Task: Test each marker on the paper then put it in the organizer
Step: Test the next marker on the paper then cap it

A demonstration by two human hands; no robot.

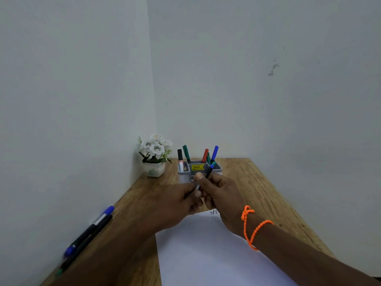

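Both hands meet above the far end of the white paper (206,250). My right hand (220,193) grips a slim black marker with a blue cap (208,172), tilted up toward the organizer. My left hand (181,201) pinches the marker's lower end. Just behind the hands stands the grey organizer (198,168) with a yellow label, holding black, green, red and blue markers upright. A small black scribble (214,212) shows on the paper beside my right wrist.
Two markers, one blue (90,230) and one black (86,242), lie along the wooden table's left edge (123,201). A white flower pot (155,157) sits in the far left corner beside the organizer. Walls close off the left and back.
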